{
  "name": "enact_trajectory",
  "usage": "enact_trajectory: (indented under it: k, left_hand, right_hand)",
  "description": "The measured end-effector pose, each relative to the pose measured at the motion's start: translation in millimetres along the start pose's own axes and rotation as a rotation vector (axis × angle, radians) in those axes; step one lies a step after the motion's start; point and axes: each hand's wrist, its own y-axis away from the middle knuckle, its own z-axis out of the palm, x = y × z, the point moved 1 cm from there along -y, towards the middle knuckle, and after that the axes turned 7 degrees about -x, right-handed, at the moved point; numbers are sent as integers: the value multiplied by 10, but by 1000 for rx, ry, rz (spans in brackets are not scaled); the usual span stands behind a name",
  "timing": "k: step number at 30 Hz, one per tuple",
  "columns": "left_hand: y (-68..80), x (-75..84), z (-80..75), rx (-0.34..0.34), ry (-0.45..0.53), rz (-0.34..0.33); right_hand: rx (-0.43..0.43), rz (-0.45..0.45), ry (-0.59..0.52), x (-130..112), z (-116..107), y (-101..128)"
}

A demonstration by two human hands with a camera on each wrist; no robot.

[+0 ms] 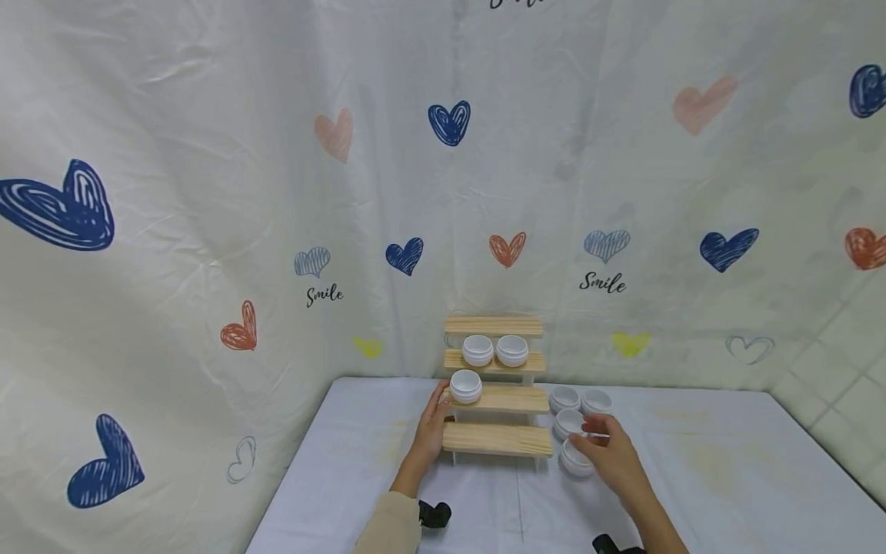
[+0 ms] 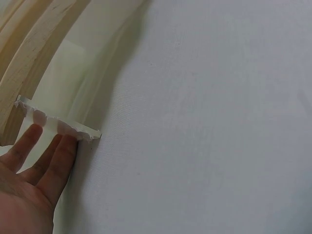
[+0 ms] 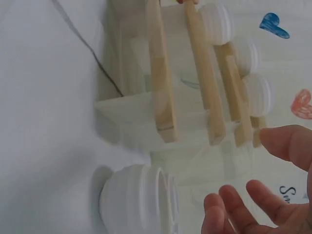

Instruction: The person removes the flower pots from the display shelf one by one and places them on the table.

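Observation:
A tiered wooden display stand (image 1: 497, 439) has several pale planks on clear side supports. At its left side my left hand (image 1: 431, 428) holds the end of a plank, with fingers (image 2: 61, 163) against the side support (image 2: 58, 122) in the left wrist view. Two small white bowls (image 1: 512, 351) sit on one upper plank, and another white bowl (image 1: 466, 386) stands at the left end of the plank below. My right hand (image 1: 612, 454) hovers beside more white bowls (image 1: 575, 459) on the table, thumb and fingers apart, nothing between them. One white bowl (image 3: 129, 202) shows below those fingers in the right wrist view.
The stand and bowls are on a table with a white cloth (image 1: 692, 477). Right behind hangs a pale curtain (image 1: 540, 177) printed with hearts. A tiled wall (image 1: 851, 369) is at the right. Dark wrist straps (image 1: 434, 514) show near the front.

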Motion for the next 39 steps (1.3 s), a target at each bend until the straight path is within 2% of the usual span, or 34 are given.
enact_trajectory:
  k: [8,14,23,31,39]
  left_hand:
    - [-5,-22,-24,9,-12,24]
    - [-13,-21,0,10,-18,19]
    - [-27,3,0,-3,-19,2]
    - [-43,-24,3,-23,-9,10]
    - [-6,-21,-8,-15,-12,11]
  right_hand:
    - [10,-176,-92,-422,361,-90]
    - [33,-226,-150,-607,602,-237]
    - [-101,-354,-130,-836,823,-505]
    - [-118,-378,-182,-890,918,-711]
    - [-99,-384,-206,-879,1016,-770]
